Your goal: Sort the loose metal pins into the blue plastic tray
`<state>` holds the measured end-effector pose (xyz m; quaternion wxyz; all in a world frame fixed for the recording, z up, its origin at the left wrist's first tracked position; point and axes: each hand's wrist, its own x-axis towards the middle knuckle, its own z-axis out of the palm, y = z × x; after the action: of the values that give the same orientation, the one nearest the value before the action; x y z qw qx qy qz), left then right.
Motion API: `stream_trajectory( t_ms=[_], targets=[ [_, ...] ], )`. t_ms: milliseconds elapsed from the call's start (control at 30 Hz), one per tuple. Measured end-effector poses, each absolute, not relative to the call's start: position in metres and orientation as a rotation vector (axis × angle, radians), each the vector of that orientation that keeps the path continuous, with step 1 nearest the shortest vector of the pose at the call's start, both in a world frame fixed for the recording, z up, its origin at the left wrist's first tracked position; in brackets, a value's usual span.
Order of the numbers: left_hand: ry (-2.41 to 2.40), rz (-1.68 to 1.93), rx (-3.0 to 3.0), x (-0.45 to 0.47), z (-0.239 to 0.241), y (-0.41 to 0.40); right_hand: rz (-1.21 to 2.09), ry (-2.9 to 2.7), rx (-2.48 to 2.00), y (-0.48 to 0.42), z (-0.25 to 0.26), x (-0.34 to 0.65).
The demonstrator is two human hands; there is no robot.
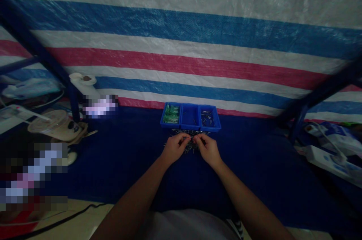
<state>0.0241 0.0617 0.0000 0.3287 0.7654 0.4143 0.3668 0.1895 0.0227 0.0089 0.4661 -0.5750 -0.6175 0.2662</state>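
Note:
My left hand (174, 148) and my right hand (207, 148) rest close together on a dark blue cloth (127, 160). Both have their fingers pinched over a loose pile of small thin metal pins (190, 134). What each pinch holds is too small to name. Just behind the pile stand three blue bins in a row. The left bin (171, 115) holds green parts, the middle bin (190, 116) looks almost bare, and the right bin (209, 117) holds a few small metal pieces.
A striped red, white and blue tarp (181, 43) hangs behind the table. A small fan (60, 126) and a white roll (83, 85) sit at the left. A white power strip (328, 159) lies at the right. Dark blue frame bars (36, 49) slant on both sides.

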Motion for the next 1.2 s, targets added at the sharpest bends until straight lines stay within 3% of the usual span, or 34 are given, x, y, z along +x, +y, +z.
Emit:
stream_trajectory(
  t_ms=[300,1200],
  targets=[
    [1.085,0.931,2.053,0.0223,0.0008,0.0623,0.527,-1.61,-1.298,0.0244,0.0047,0.1899],
    [1.088,0.92,2.027,0.0224,0.0021,0.0617,0.569,-1.611,-1.339,0.0226,0.0116,0.1894]
  ],
)
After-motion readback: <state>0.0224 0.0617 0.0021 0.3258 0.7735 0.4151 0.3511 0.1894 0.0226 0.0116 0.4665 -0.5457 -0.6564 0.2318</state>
